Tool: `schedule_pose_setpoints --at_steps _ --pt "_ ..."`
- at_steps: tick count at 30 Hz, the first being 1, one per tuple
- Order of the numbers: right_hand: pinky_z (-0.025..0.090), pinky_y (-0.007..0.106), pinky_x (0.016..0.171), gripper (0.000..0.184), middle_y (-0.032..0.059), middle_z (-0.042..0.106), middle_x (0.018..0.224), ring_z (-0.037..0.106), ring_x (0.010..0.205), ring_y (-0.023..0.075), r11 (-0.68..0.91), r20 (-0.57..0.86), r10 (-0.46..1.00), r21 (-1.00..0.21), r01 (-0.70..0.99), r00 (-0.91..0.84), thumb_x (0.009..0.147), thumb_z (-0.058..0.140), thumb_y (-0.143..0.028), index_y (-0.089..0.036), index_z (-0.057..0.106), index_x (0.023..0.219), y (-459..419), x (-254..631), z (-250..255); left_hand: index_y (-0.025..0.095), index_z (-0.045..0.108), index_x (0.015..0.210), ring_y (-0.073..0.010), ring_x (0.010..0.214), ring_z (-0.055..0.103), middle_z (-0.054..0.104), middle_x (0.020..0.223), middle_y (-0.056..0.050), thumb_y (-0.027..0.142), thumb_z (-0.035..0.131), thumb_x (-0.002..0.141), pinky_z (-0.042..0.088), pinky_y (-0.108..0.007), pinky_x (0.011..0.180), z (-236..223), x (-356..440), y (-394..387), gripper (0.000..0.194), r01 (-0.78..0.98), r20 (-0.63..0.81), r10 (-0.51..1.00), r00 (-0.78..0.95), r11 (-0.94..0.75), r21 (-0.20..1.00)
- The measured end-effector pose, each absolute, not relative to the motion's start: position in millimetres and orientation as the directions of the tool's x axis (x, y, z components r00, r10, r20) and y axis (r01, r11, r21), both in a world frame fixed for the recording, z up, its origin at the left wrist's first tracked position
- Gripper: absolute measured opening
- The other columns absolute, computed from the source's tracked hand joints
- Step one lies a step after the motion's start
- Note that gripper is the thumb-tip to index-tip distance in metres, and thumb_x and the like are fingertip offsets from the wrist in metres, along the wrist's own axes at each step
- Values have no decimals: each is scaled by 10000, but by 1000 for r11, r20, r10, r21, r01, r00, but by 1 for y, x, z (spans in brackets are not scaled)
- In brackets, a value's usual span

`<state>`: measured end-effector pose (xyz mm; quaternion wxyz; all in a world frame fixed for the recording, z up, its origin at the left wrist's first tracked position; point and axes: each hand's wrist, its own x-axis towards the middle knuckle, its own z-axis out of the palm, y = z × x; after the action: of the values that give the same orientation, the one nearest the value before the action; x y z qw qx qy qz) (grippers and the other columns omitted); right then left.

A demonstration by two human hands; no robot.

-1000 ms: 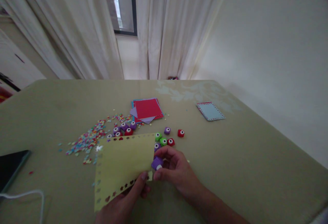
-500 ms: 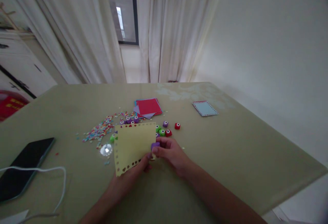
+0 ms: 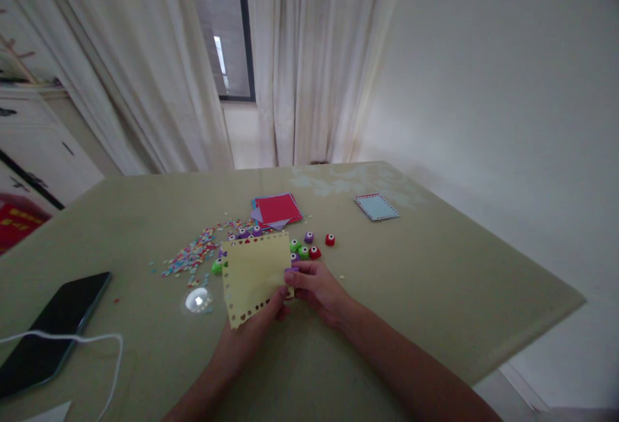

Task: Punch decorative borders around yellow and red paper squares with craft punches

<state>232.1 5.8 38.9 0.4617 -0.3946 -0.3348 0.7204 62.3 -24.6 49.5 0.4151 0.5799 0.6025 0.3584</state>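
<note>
Head view: at the near left of the counter [image 3: 411, 319], a cable [image 3: 87, 338] is crossing a phone [image 3: 53, 325]. The left hand [image 3: 265, 312] is pinching the yellow card [image 3: 256, 274] by its lower right part, the card tilting above the counter with small shapes cut along its edges. The right hand [image 3: 316, 288] is gripping a purple punch [image 3: 291, 270] at the card's right edge, thumb and fingers closing narrowly on it. Confetti [image 3: 193, 254] is lying left of the card; green, red and purple punches [image 3: 304, 252] are sitting around its far side. Beyond, a red-topped stack [image 3: 278, 208] is lying left of a pale blue card [image 3: 377, 207]. Curtains [image 3: 319, 67] are hanging behind.
</note>
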Motion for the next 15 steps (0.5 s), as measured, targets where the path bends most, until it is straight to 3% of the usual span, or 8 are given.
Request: schedule_pose_setpoints --at_steps 6,15 --pt "448 275 691 478 7 728 764 633 713 142 -346 -269 933 -856 -385 -240 533 1047 -445 -151 787 805 3 230 47 264 698 642 -335 747 789 817 734 -108 796 571 849 623 -463 849 43 59 -21 584 428 -102 995 4 91 899" --pt "412 289 686 445 -8 719 719 574 665 136 -315 -235 941 -871 -376 -242 518 1042 -456 -163 797 746 3 225 41 262 724 687 -379 912 806 835 816 -138 874 503 786 605 -484 995 54 51 -19 658 529 -269 963 -9 233 816"
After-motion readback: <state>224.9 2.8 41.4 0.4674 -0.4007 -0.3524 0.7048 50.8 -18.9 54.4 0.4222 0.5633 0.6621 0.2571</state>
